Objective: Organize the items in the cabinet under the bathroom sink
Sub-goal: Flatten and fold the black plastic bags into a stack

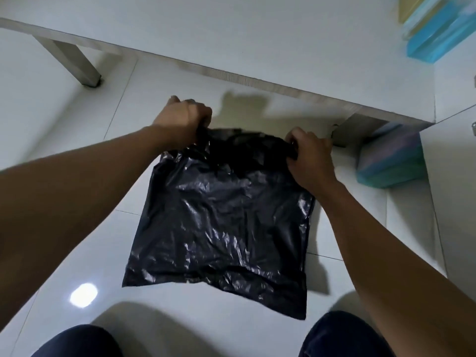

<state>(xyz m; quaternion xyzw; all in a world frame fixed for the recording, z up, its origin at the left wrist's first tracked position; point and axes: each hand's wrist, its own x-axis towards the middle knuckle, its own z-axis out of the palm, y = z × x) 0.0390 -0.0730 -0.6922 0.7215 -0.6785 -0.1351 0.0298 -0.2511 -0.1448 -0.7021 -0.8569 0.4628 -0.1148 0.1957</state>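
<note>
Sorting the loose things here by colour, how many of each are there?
Black: 1, the plastic bag, gripped by the left hand and right hand.
Blue-green: 2, the upper pack and the lower pack.
Yellowish: 1, a blurred box at top right.
Total: 4.

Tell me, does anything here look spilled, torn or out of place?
Nothing is spilled or torn. The black plastic bag is wrinkled but shows no tear, its top gripped by the left hand and right hand. The only stray item is a teal pack on the floor beside the cabinet leg.
</note>
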